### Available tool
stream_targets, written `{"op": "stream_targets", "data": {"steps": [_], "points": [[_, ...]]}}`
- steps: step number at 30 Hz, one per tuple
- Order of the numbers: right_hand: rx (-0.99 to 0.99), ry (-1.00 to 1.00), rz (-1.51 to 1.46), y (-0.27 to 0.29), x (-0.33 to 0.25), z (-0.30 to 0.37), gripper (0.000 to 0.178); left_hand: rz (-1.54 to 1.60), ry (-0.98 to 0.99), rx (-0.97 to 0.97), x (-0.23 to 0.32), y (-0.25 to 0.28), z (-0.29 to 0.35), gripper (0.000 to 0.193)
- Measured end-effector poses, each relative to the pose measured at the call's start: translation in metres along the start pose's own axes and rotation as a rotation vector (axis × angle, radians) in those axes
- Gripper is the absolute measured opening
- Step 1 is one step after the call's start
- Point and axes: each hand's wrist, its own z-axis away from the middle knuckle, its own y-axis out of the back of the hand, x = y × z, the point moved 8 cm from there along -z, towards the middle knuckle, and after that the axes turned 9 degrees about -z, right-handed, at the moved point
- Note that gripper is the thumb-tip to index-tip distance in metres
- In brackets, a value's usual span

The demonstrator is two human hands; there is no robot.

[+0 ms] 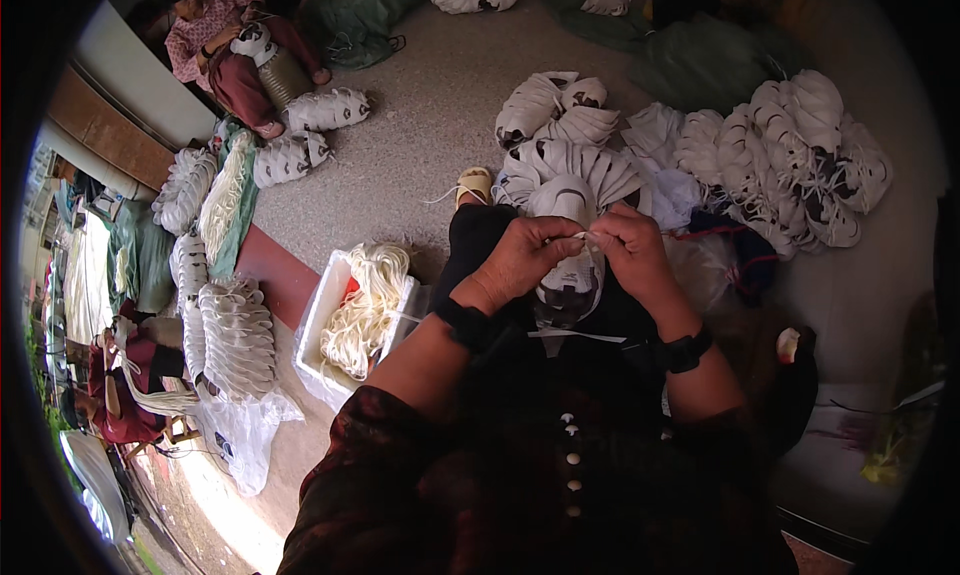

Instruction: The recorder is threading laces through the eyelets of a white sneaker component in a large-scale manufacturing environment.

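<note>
The left hand (515,262) and right hand (636,252) pinch a pale lace (583,236) above a shoe (574,277), likely propped to free both. Left of them, a box (317,317) of laces (362,320) seems placed for reach.

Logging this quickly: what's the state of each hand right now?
Left hand: closed, pinching what looks like a pale lace over the white shoe.
Right hand: closed, apparently pinching the same lace.
</note>
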Motion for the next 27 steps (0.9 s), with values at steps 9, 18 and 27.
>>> {"op": "stream_targets", "data": {"steps": [9,18,27], "points": [[-0.161,-0.061,0.264,-0.031,0.043,0.024,0.022,-0.236,0.19,0.144,-0.056,0.008,0.006,0.006],[-0.187,-0.001,0.267,-0.047,0.05,0.027,0.006,-0.899,0.029,0.155,-0.034,-0.005,0.005,0.011],[-0.167,-0.368,-0.143,-0.037,0.084,0.033,0.01,-1.151,-0.07,0.02,-0.027,-0.024,-0.002,0.011]]}}
